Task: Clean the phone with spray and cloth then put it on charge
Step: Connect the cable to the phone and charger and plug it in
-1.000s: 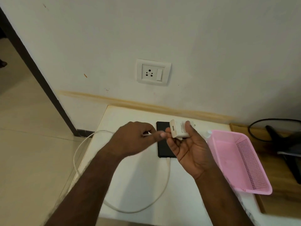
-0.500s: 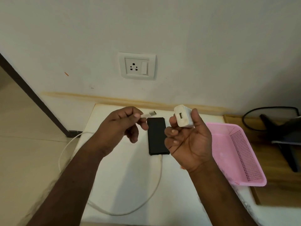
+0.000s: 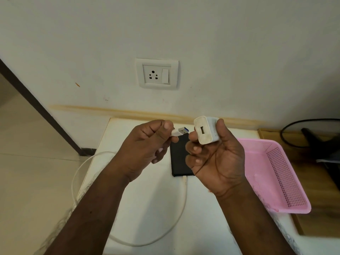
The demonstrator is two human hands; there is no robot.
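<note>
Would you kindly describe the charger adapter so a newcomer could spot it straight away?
Find the wall socket above the white table; in front of and below it, over the black phone, two hands meet. The right hand holds the charger adapter, a white block with a USB port facing the camera, unlike the slim cable plug beside it.

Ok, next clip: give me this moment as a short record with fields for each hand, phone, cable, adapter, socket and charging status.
left hand: pinches the USB plug of the white cable
right hand: holds the white charging adapter, port facing the plug
plug and adapter: close, not joined
phone: black, flat on the white table, cable's other end at its near edge
wall socket: nothing plugged in
pink basket: right of the phone
charging: not yet connected
</note>
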